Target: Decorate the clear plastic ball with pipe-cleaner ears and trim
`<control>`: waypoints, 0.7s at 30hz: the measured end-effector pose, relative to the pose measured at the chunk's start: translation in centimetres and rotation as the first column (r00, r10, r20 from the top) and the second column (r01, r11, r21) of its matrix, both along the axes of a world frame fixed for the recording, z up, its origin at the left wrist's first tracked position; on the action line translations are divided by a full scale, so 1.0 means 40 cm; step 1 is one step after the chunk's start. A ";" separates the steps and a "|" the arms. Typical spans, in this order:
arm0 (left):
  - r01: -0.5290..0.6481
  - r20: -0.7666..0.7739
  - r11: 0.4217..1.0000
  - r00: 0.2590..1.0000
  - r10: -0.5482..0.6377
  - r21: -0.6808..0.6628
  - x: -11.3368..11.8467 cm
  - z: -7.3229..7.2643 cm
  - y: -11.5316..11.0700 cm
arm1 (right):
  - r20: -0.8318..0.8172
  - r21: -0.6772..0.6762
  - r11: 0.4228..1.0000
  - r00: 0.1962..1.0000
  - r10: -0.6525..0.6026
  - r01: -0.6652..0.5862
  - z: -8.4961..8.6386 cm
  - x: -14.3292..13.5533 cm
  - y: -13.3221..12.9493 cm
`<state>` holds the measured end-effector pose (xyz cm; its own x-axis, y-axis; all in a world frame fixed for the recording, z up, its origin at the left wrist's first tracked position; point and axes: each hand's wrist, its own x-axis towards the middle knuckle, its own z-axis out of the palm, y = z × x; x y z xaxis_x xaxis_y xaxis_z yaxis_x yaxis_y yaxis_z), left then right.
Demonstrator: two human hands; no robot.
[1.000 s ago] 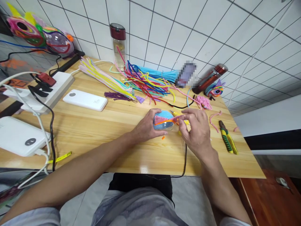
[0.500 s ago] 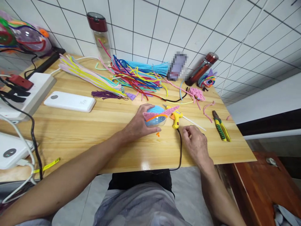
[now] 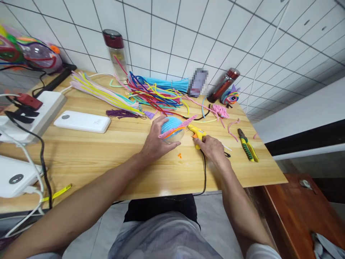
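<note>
In my left hand (image 3: 156, 138) is a clear round ball (image 3: 172, 126), its top covered in blue pipe cleaners, with a pink pipe-cleaner strip and an orange line across its side. My fingers curl round its left side and the thumb lies along its near edge. Just right of the ball, my right hand (image 3: 214, 147) is closed on the handle of a yellow glue gun (image 3: 198, 133), whose nozzle points toward the ball. The gun's black cord (image 3: 205, 172) runs off the near table edge. Small orange scraps (image 3: 179, 155) lie in front of the ball.
Behind lie bundled colourful pipe cleaners (image 3: 159, 93), a bottle (image 3: 115, 54), a red thermos (image 3: 223, 86) and a blurred-out phone (image 3: 198, 82). Pliers (image 3: 248, 145) lie at right, near a small decorated fish (image 3: 230, 96). White power banks (image 3: 82, 121) and a power strip (image 3: 40, 111) occupy the left.
My right hand has moved left and up from beside the glue gun and taken hold of its handle. My left hand still holds the ball, now tilted a little differently.
</note>
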<state>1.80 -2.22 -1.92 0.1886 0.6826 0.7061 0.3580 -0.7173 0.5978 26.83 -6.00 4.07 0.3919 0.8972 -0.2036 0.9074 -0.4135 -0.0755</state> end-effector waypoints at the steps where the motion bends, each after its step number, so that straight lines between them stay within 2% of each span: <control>1: -0.017 0.000 1.000 1.000 0.017 0.022 -0.001 0.001 0.002 | -0.036 0.027 0.999 0.999 -0.032 0.033 -0.006 0.002 0.008; 5: -0.091 0.014 0.994 0.996 0.091 0.055 -0.008 0.007 0.009 | -0.230 0.171 0.971 0.965 -0.128 0.169 -0.014 0.023 0.012; 7: -0.130 0.014 0.990 0.991 0.130 0.056 -0.012 0.008 0.015 | -0.297 0.219 0.958 0.948 -0.116 0.186 -0.009 0.035 -0.002; 9: -0.161 0.004 0.985 0.987 0.161 0.067 -0.015 0.007 0.022 | -0.473 0.331 0.917 0.880 -0.045 0.225 -0.001 0.043 -0.024; 10: -0.171 0.002 0.982 0.985 0.171 0.075 -0.017 0.006 0.025 | -0.628 0.416 0.868 0.776 0.057 0.272 0.005 0.044 -0.036; 12: -0.183 0.004 0.979 0.983 0.183 0.090 -0.019 0.004 0.031 | -0.817 0.505 0.786 0.491 0.302 0.357 0.022 0.036 -0.060; 14: -0.187 0.002 0.978 0.982 0.188 0.096 -0.022 0.004 0.035 | -0.859 0.510 0.785 0.256 0.443 0.352 0.045 0.017 -0.081; 16: -0.189 -0.012 0.977 0.982 0.191 0.099 -0.025 0.006 0.038 | -0.867 0.497 0.815 0.128 0.482 0.297 0.071 -0.007 -0.096; 18: -0.190 -0.028 0.976 0.981 0.193 0.104 -0.029 0.009 0.040 | -0.859 0.511 0.822 0.107 0.501 0.251 0.097 -0.028 -0.102; 21: -0.192 -0.043 0.975 0.979 0.197 0.108 -0.037 0.012 0.042 | -0.813 0.579 0.798 0.192 0.550 0.166 0.124 -0.046 -0.094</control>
